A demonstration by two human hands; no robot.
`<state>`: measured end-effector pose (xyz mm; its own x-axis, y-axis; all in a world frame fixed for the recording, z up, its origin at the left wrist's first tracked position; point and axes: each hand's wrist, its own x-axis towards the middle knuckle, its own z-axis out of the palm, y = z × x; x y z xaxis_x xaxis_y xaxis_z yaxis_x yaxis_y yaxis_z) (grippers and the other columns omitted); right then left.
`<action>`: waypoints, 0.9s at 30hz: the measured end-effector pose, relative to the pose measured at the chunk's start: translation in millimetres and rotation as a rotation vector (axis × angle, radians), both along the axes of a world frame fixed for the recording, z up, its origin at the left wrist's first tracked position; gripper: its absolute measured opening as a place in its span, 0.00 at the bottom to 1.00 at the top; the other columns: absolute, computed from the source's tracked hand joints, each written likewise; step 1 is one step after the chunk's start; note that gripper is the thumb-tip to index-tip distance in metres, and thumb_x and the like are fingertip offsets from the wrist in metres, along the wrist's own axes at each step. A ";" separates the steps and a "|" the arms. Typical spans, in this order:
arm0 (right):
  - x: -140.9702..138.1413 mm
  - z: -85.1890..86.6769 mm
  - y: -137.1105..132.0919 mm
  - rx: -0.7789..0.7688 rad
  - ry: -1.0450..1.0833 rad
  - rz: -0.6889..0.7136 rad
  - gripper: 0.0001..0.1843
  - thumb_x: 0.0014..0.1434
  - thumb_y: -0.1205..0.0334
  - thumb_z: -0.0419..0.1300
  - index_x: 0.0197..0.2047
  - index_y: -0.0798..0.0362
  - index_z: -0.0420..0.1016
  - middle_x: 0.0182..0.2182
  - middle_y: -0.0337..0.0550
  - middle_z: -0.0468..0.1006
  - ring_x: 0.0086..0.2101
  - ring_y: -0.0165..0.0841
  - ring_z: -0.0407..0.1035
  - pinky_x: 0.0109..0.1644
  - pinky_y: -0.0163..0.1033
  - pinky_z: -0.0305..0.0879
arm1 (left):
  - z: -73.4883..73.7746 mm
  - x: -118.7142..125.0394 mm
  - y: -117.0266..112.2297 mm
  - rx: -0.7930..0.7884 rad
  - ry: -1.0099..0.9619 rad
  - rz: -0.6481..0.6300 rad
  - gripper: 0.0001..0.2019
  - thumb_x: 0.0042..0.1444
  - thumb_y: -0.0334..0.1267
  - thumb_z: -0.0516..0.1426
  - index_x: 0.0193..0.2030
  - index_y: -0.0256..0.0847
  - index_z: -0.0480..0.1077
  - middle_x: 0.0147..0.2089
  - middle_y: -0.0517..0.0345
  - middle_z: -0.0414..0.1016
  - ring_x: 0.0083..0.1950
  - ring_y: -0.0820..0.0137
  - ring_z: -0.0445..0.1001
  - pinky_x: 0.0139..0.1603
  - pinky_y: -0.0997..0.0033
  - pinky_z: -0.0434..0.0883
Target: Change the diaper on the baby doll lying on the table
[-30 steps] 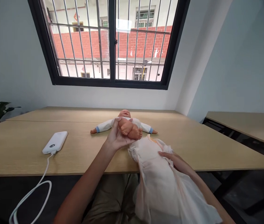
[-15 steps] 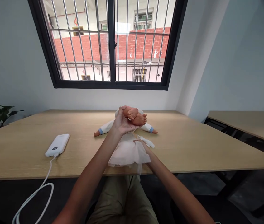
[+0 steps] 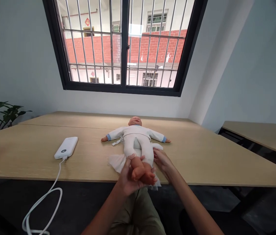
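Single head-worn view, forward and down over the near tabletop [image 3: 201, 160], barred window [image 3: 123, 49] beyond.

A dark-framed window [image 3: 124, 45] is set in the pale wall [image 3: 18, 55] and crossed by metal bars [image 3: 111, 49]; red brick [image 3: 87, 49] is seen outside. The wooden table [image 3: 201, 156] is softly lit, another table [image 3: 262, 133] is placed at right, and the floor [image 3: 86, 199] is shadowed.

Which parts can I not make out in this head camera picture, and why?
In the head view:
Much of the diaper: under the doll.
Part of the left hand: behind the doll's feet.
Far end of the cable: cut by bottom edge.
Plant: cut by left edge.
Mark on the power bank: too small.
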<state>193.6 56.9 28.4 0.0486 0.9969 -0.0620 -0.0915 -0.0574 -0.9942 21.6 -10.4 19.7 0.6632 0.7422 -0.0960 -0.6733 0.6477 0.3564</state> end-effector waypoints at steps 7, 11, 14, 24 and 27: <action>-2.5 0.4 -29.4 0.713 -0.743 -0.025 0.13 0.63 0.57 0.54 0.46 0.50 0.75 0.49 0.46 0.76 0.51 0.39 0.67 0.58 0.48 0.60 | -6.8 -28.3 -21.3 -0.010 0.202 -0.043 0.30 0.63 0.55 0.49 0.52 0.24 0.67 0.49 0.33 0.76 0.56 0.51 0.74 0.61 0.55 0.66; -12.7 8.1 -45.4 0.858 -1.070 0.238 0.14 0.66 0.64 0.50 0.47 0.48 0.76 0.46 0.44 0.79 0.53 0.38 0.67 0.60 0.49 0.57 | -9.5 -40.7 -27.4 0.022 0.442 0.174 0.15 0.61 0.42 0.56 0.46 0.29 0.69 0.42 0.42 0.79 0.42 0.61 0.80 0.50 0.64 0.75; -8.0 10.5 -46.7 0.854 -1.217 0.327 0.20 0.64 0.72 0.46 0.52 0.51 0.73 0.48 0.46 0.77 0.53 0.36 0.68 0.63 0.50 0.53 | -9.8 -53.9 -24.4 0.151 0.627 0.316 0.12 0.56 0.41 0.61 0.39 0.34 0.66 0.32 0.50 0.78 0.26 0.65 0.78 0.29 0.67 0.76; 26.6 12.4 -32.7 0.810 -1.586 0.216 0.22 0.59 0.74 0.49 0.54 0.52 0.72 0.44 0.50 0.78 0.49 0.43 0.68 0.65 0.58 0.47 | 5.7 -105.5 -7.1 0.403 0.996 0.564 0.33 0.38 0.41 0.70 0.46 0.42 0.56 0.30 0.62 0.73 0.24 0.68 0.75 0.27 0.63 0.76; 20.4 5.0 -29.6 0.865 -1.689 0.208 0.30 0.55 0.78 0.49 0.58 0.50 0.68 0.46 0.50 0.76 0.50 0.44 0.67 0.67 0.60 0.43 | -2.3 -111.1 2.5 0.552 1.155 0.679 0.31 0.38 0.42 0.69 0.48 0.42 0.60 0.34 0.60 0.74 0.30 0.66 0.76 0.33 0.64 0.75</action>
